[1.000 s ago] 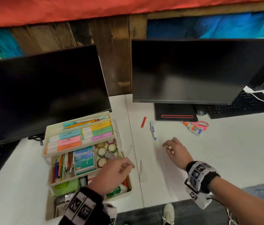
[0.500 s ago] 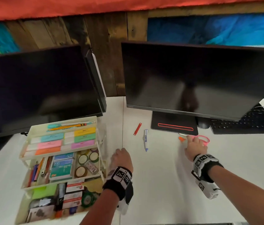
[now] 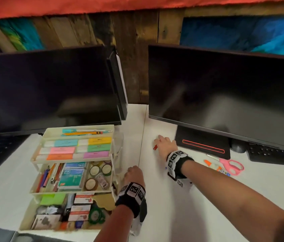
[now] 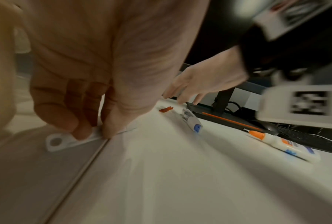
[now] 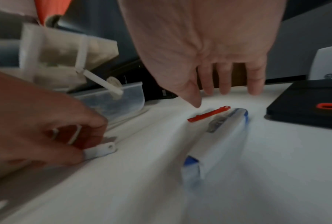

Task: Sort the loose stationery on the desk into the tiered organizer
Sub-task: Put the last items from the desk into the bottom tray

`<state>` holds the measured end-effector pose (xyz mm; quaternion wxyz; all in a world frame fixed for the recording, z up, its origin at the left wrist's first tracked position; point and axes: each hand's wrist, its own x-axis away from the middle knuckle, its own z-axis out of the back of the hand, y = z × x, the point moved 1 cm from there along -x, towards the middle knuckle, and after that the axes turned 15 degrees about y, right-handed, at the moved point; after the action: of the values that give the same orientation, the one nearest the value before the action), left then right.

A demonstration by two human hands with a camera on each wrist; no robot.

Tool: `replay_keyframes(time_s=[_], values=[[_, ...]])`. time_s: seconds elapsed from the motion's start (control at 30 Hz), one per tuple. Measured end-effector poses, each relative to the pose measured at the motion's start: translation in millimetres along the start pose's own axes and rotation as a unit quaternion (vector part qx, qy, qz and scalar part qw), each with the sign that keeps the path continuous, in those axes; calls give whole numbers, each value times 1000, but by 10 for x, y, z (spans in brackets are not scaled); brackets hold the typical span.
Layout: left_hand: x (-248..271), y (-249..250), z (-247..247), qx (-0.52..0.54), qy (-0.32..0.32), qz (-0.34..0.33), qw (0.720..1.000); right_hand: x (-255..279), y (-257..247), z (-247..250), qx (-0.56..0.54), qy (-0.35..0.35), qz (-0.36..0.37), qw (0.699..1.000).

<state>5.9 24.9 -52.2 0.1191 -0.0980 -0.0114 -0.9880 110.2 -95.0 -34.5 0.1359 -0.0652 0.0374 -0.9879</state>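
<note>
Since half a second ago the right hand (image 3: 166,143) has swung left from the pink scissors (image 3: 232,166) and glue bottle (image 4: 288,145) to hang over the small flat red plastic strip (image 5: 209,113) at the far middle of the white bench (image 3: 207,203); the left hand (image 3: 134,173) has hardly shifted beside the cream tiered plastic organizer (image 3: 38,222). Right grip is apart: the fingers point down, spread and fairly straight, thumb tip just above the strip's near end and touching nothing yet. Left grip is together on a flat white plastic strip with a round hole (image 4: 56,141), fingertips pressing it to the bench at the seam. Both strips lie flat, so each probably wants a nail edge or a slide toward the seam to lift one end before pinching. A white-and-blue correction pen (image 5: 218,136) lies just right of the red strip; coming in from the strip's left should avoid knocking it. Which organizer tier suits the strips I cannot tell.
</note>
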Motion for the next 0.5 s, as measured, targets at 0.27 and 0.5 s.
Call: replay_keyframes(time_s=[0.27, 0.5], values=[[91, -13, 427, 110, 76, -48, 990, -170, -14, 85, 105, -34, 28, 993], [179, -172, 1124, 254, 208, -106, 939, -199, 0, 108, 142, -76, 81, 984]])
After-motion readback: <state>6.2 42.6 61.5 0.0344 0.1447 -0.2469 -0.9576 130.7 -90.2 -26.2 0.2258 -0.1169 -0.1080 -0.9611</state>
